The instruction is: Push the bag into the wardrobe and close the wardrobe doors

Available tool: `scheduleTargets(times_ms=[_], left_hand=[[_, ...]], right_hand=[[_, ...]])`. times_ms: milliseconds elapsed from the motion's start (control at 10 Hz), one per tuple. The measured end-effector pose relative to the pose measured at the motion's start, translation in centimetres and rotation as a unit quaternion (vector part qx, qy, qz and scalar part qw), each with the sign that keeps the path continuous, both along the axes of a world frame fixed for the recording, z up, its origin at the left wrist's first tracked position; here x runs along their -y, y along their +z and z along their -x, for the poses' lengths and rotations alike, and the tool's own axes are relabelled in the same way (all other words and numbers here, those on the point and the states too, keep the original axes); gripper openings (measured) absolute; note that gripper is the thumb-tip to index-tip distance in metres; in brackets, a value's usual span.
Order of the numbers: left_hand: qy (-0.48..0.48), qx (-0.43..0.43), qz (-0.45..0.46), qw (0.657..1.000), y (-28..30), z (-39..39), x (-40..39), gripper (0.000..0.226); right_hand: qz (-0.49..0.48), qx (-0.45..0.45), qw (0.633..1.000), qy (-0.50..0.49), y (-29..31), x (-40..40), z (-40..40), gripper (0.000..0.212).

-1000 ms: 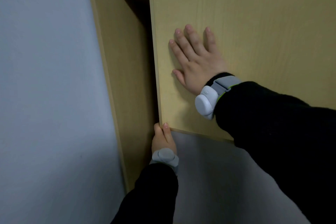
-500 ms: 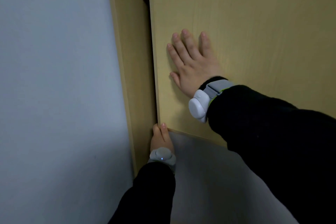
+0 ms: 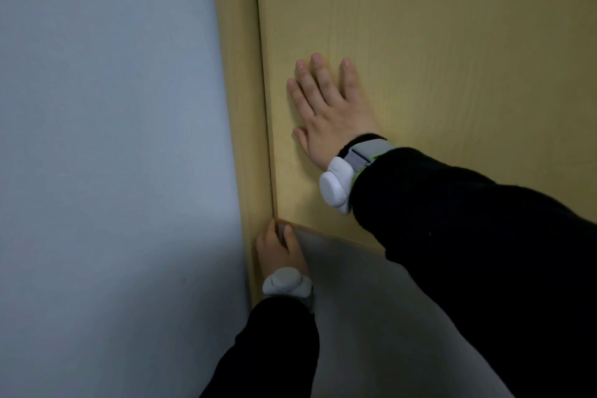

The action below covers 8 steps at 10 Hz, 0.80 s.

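Observation:
The light wooden wardrobe door [image 3: 420, 42] fills the upper right and lies nearly flush with the wardrobe's side panel [image 3: 235, 74]. My right hand [image 3: 326, 113] rests flat on the door face, fingers spread, close to the door's left edge. My left hand [image 3: 277, 245] is low down, its fingers pinching the door's bottom left corner. Only a thin dark seam shows between door and side panel. The bag is hidden and no inside of the wardrobe shows.
A pale blue-grey wall [image 3: 106, 139] runs down the left, right beside the wardrobe. Grey floor [image 3: 371, 317] lies below the door. Both of my arms wear black sleeves and grey wrist devices.
The door has swung inward. The open gap and shelf seen a second ago have vanished, leaving only a thin seam. Both hands kept their places on the door.

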<state>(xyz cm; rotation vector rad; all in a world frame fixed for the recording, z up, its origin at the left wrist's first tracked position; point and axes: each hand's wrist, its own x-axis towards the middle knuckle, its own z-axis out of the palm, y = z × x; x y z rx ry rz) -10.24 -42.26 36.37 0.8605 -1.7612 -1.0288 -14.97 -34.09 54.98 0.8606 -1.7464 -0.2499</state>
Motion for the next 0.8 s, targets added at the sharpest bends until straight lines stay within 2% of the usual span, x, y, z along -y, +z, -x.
scheduleTargets(times_ms=[100,200,500,600,700,800], left_hand=[[0.02,-0.018,0.011,1.0,0.0,-0.6,-1.6,0.044],[-0.003,-0.02,0.006,1.0,0.0,-1.2,-2.5,0.052],[-0.01,-0.023,-0.054,0.998,0.7,-1.0,-3.8,0.071],[0.003,-0.035,-0.078,0.996,0.8,-0.5,-3.8,0.071],[0.001,-0.025,-0.073,0.997,1.3,-0.8,-4.1,0.069],[0.018,-0.029,-0.055,0.998,1.3,-1.2,-4.4,0.067]], right_hand=[[-0.003,0.004,1.0,0.0,0.1,-0.2,-0.1,0.069],[0.0,0.001,1.0,0.001,0.0,-0.2,-0.1,0.07],[-0.015,0.032,0.999,0.02,0.3,-0.5,-0.8,0.068],[-0.026,0.089,0.993,0.076,0.2,-1.1,-1.4,0.065],[-0.009,0.088,0.986,0.138,-0.6,-2.5,-2.0,0.06],[0.008,0.066,0.985,0.159,-1.2,-4.5,-2.0,0.059]])
